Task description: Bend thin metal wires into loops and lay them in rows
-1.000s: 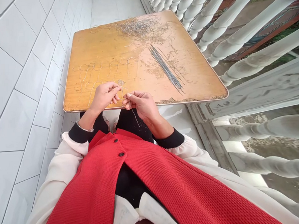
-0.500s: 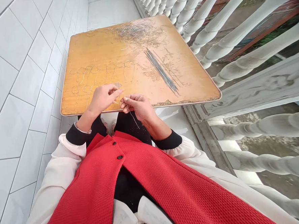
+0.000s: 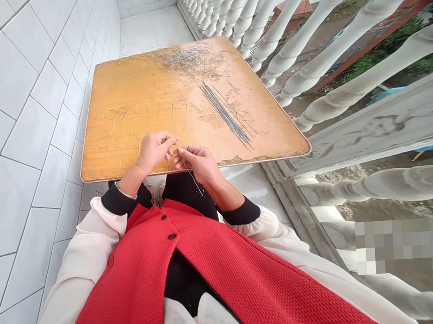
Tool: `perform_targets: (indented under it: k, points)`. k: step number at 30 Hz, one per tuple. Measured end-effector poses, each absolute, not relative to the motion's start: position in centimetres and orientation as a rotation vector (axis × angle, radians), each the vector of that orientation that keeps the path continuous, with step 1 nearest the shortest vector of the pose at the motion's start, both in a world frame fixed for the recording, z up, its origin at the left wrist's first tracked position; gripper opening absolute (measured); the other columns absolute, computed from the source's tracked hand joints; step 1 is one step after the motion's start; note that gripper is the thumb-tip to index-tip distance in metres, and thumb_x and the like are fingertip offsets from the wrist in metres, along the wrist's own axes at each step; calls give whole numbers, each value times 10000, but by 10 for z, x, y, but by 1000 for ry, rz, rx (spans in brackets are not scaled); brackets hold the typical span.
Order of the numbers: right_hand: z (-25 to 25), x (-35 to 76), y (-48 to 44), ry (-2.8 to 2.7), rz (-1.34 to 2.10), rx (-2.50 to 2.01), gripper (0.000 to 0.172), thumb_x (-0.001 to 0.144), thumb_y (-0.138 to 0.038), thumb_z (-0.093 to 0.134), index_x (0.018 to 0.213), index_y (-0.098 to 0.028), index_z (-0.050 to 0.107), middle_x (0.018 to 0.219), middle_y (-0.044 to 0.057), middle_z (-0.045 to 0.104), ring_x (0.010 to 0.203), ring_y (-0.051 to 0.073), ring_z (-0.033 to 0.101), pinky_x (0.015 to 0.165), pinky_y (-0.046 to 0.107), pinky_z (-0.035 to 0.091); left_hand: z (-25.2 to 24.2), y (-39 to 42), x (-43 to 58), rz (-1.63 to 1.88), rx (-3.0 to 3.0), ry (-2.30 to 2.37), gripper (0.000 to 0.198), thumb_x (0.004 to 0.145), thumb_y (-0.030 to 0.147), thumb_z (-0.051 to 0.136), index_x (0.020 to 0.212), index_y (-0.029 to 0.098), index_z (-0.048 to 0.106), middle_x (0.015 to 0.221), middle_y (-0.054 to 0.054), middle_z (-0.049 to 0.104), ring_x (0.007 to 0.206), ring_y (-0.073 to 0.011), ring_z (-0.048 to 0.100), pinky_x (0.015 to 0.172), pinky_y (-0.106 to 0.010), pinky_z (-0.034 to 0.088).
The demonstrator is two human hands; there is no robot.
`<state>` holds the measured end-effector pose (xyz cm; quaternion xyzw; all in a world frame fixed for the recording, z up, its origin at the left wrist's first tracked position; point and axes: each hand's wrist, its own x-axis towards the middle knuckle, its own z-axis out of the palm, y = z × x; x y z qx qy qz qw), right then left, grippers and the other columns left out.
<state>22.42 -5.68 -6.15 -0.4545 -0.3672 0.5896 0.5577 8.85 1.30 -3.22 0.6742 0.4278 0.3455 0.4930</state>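
Just over the near edge of the wooden table [image 3: 142,88], my two hands work close together on one thin wire [image 3: 194,182]. My right hand [image 3: 198,164] pinches the wire between thumb and fingers, and its loose end hangs down past the table edge. Fingertips of my left hand [image 3: 159,148] are pressed together at the wire's upper end. Beyond my hands lie several wire pieces with looped heads [image 3: 178,104], set out in two rows. A bundle of straight wires [image 3: 225,113] rests to the right of them.
A tangled heap of wire [image 3: 184,59] lies at the table's far side. White tiled wall [image 3: 25,95] runs along the left; a white balustrade [image 3: 292,89] borders the right. The table's near edge is chipped at the right.
My left hand's fingers have closed onto the wire's upper end beside my right hand. My right hand keeps its pinch. The whole view has shifted slightly, with the table lower in it.
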Motion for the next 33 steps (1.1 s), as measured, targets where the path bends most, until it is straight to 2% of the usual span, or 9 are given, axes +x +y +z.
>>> perform_targets:
  k: [4, 10, 13, 17, 19, 22, 26, 30, 33]
  points:
    - [-66, 231, -55, -838, 1394, -1103, 525, 520, -625, 915, 651, -171, 686, 607, 15, 677, 473, 70, 552, 460, 192, 450, -31, 14, 91, 820, 1578, 1027, 248, 948, 185, 661, 706, 140, 629, 498, 58, 601, 377, -24, 533, 427, -131, 376]
    - [-67, 235, -53, -812, 1309, -1116, 441, 569, -560, 897, 638, -179, 687, 566, -4, 641, 464, 62, 513, 457, 193, 417, -30, 13, 83, 822, 1559, 1067, 283, 1039, 368, 512, 951, 144, 659, 669, 9, 680, 491, -53, 633, 423, -135, 382]
    - [-66, 235, -52, -783, 1283, -1129, 426, 562, -548, 896, 645, -179, 701, 579, -3, 654, 479, 66, 539, 475, 193, 433, -38, 12, 75, 863, 1723, 1103, 153, 979, 256, 606, 1055, 139, 670, 816, -24, 731, 588, -65, 664, 500, -147, 453]
    - [-66, 236, -52, -783, 1262, -1114, 407, 561, -528, 904, 633, -180, 705, 593, 1, 671, 490, 67, 560, 499, 190, 448, -54, 10, 64, 1055, 2090, 1019, 344, 844, 87, 700, 1172, 191, 688, 1124, -54, 749, 802, -80, 700, 717, -177, 553]
    - [-65, 236, -52, -783, 1255, -1108, 404, 553, -520, 910, 621, -181, 702, 587, 2, 670, 492, 69, 562, 507, 191, 453, -60, 8, 59, 1101, 2216, 940, 361, 847, 82, 689, 1181, 219, 698, 1211, -50, 724, 813, -73, 698, 749, -186, 563]
    - [-64, 236, -53, -786, 1247, -1116, 391, 567, -511, 903, 617, -184, 696, 583, 0, 660, 505, 70, 559, 513, 192, 454, -66, 5, 54, 1148, 2277, 915, 329, 893, 133, 670, 1209, 221, 690, 1265, -62, 696, 787, -66, 698, 674, -165, 549]
    - [-64, 235, -53, -814, 1239, -1118, 385, 609, -519, 884, 630, -184, 696, 607, -2, 654, 528, 63, 546, 518, 187, 446, -70, 4, 54, 1199, 2339, 879, 283, 936, 245, 668, 1217, 219, 691, 1335, -91, 658, 876, -99, 719, 610, -151, 531]
    - [-64, 232, -53, -841, 1266, -1095, 414, 572, -531, 908, 632, -177, 701, 616, -14, 634, 501, 44, 488, 466, 183, 396, -74, 8, 58, 1253, 2441, 763, 162, 967, 287, 640, 1038, 187, 746, 1292, -105, 680, 1093, -174, 703, 804, -245, 598]
    - [-64, 232, -55, -823, 1301, -1065, 400, 538, -488, 933, 708, -177, 750, 626, -24, 637, 515, 45, 496, 456, 176, 391, -75, 11, 59, 1269, 2482, 751, 170, 990, 274, 605, 990, 183, 749, 1228, -99, 708, 1127, -176, 698, 940, -309, 591]
